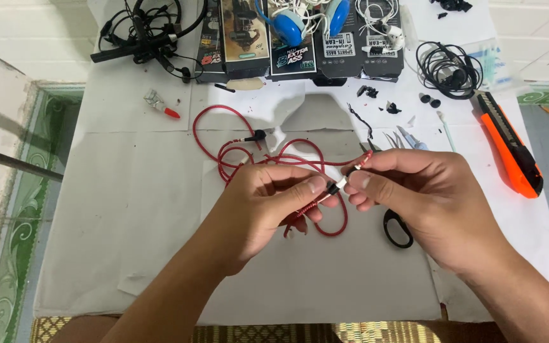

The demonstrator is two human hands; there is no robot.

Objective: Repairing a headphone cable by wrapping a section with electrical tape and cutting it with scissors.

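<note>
hands: left hand [268, 197] and right hand [414, 190] at bench [128, 209] centre, fingers clamped on red cable [223, 149] joint | cable: loops toward 11 o'clock | risk: thin joint may snap if pulled; scissors [396, 230] under right hand could snag

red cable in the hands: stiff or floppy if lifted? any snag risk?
Probably floppy: the red cable lies in loose, overlapping loops on the white sheet, so it would likely sag and trail. It looks thin, so likely light. Snagging seems possible: the loops cross each other and the black plug sits among them. Both hands, left hand and right hand, pinch it near a small connector.
</note>
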